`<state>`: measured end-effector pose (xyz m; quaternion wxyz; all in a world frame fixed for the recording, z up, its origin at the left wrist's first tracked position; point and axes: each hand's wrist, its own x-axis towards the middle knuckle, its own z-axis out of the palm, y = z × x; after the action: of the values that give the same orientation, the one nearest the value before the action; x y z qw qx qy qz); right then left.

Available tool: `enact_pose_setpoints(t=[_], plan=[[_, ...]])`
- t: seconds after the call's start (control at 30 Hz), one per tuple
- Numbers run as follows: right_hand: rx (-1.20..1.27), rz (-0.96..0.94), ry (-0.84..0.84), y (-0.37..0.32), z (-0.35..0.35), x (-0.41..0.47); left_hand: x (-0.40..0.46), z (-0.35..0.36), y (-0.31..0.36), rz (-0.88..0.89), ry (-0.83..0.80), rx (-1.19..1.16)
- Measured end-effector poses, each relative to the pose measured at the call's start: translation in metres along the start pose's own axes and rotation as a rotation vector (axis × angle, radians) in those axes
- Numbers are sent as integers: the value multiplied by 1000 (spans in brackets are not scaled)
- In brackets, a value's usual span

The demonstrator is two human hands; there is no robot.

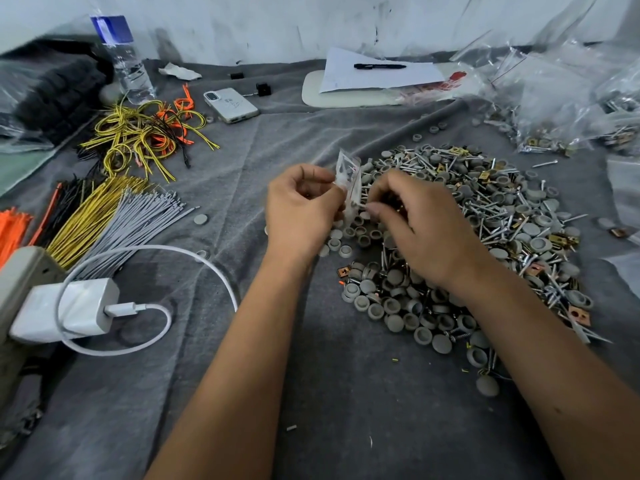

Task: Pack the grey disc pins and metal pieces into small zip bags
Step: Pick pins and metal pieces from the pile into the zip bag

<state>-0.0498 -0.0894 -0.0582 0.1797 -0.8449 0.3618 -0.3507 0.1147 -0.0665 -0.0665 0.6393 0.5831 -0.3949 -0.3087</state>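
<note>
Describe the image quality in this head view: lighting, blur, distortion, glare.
Head view: soft, even light with faint shadows under the forearms on the grey cloth; wide-angle bending at the edges stretches the arms and tilts the water bottle; the left hand, right hand and small zip bag are slightly motion-blurred; mild glare on the clear bags at upper right.

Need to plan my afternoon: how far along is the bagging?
Done: filled bags lie far right. In hand: the left hand holds a small zip bag while the right hand feeds pieces in. Left: a large pile of grey discs, pins and metal clips.
</note>
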Motion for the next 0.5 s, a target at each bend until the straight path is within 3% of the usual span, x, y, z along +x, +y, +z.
enact_pose_setpoints(t=[0.23,0.5], plan=[[60,36,312,5,-4,2,-8,10,-2,105,-84,180],[-65,54,279,11,-2,2,-15,18,-1,134,-151,188]])
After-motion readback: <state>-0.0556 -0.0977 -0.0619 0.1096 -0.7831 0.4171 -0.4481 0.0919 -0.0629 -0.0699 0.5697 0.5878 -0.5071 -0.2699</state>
